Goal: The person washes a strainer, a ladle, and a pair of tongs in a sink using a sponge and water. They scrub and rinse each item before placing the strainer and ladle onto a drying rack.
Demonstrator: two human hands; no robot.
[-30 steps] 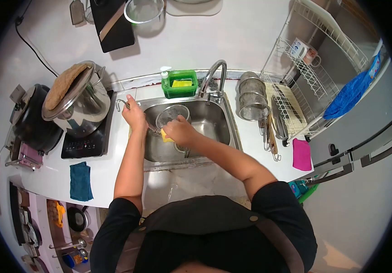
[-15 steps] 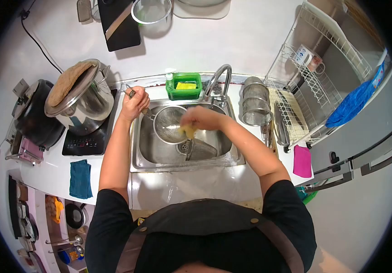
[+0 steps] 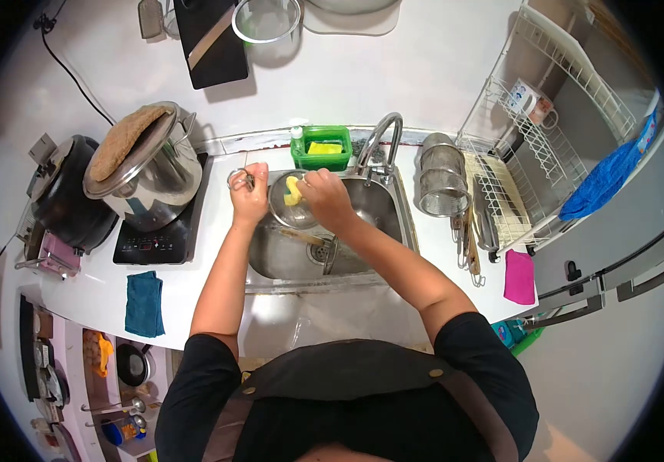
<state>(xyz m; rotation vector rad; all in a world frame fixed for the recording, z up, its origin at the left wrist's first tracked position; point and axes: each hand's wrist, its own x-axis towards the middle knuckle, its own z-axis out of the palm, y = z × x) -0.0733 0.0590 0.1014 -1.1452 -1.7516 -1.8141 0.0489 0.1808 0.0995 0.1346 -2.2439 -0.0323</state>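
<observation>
Over the left part of the steel sink [image 3: 270,262], my left hand [image 3: 250,196] is closed round the handle of a round mesh strainer [image 3: 289,212]. The strainer is tilted. My right hand [image 3: 326,196] is closed on a yellow sponge [image 3: 293,190], which lies against the strainer's mesh near its upper rim. Below them, long utensils [image 3: 330,256] rest in the basin by the drain. Behind the basin stands the curved faucet [image 3: 390,142].
A green basket [image 3: 322,160] with a yellow block stands behind the sink. Mesh cylinders [image 3: 441,177] and a wire rack [image 3: 528,165] are on the right. A big steel pot [image 3: 158,181] sits on a cooktop [image 3: 147,245] at left, near a teal cloth [image 3: 144,304].
The strainer and my left hand have moved right and turned. My right hand has moved to the strainer's upper part, and the sponge is now near the rim. The view has shifted slightly.
</observation>
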